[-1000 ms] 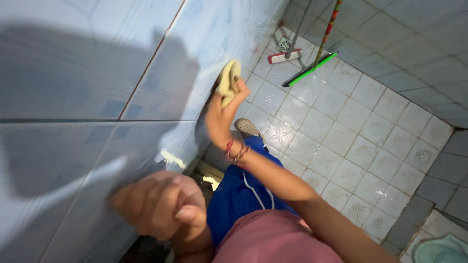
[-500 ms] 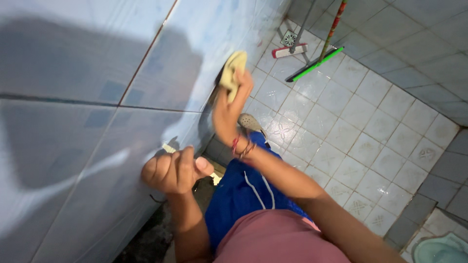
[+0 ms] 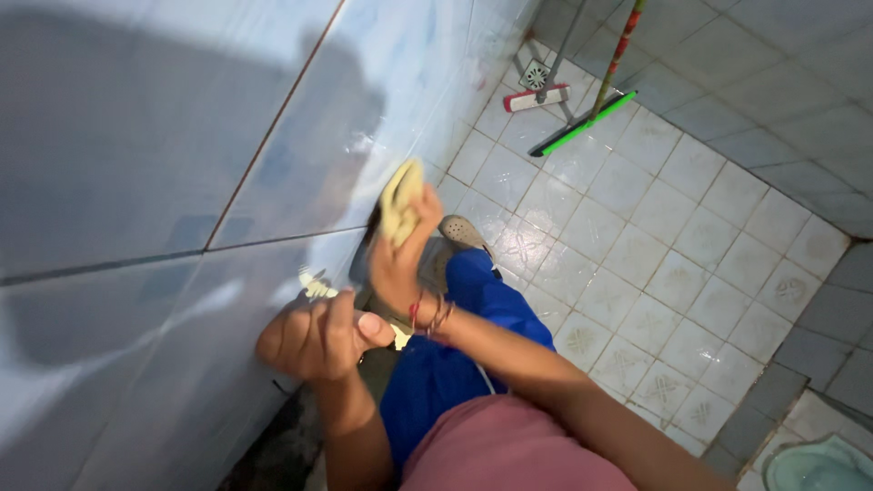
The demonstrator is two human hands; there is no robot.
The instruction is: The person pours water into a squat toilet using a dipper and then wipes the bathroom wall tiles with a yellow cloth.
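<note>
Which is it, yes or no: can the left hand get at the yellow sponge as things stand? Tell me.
Probably yes. The left hand rests near the wall tiles, close below the yellow sponge held by the right hand; nothing lies between.

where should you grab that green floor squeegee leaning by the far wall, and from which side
Probably its red-striped handle, low down just above the green blade, coming from the open tiled floor side. The pole slants up toward the wall, and the mop crowds its other side.
</note>
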